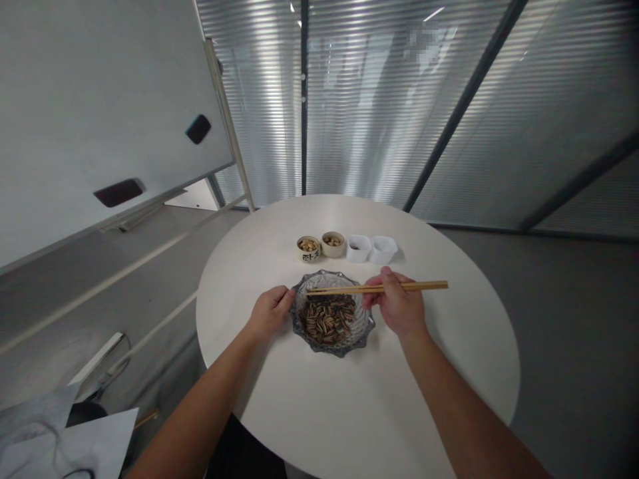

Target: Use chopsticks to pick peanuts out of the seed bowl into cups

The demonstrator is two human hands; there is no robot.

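The person's right hand (394, 305) was closed firmly around a pair of long, thin bamboo chopsticks (399, 287), which it held level so that their tips reached across a scalloped clear glass bowl (367, 327) toward 9 o'clock, clear of the contents. The bowl sat near the middle of a round white table (449, 346) and held a heap of dark striped sunflower seeds (328, 320). The person's left hand (270, 314) lay half curled against the rim at 9 o'clock, seemingly to steady the bowl, though whether it actually gripped the rim could not be told. At 12 o'clock, a lettered ceramic cup (308, 249) and a plain cream ceramic cup (332, 244) held pale nuts. Two small square white paper cups (358, 248) (383, 249) stood beside them at about 1 o'clock, the row lying within easy reach.
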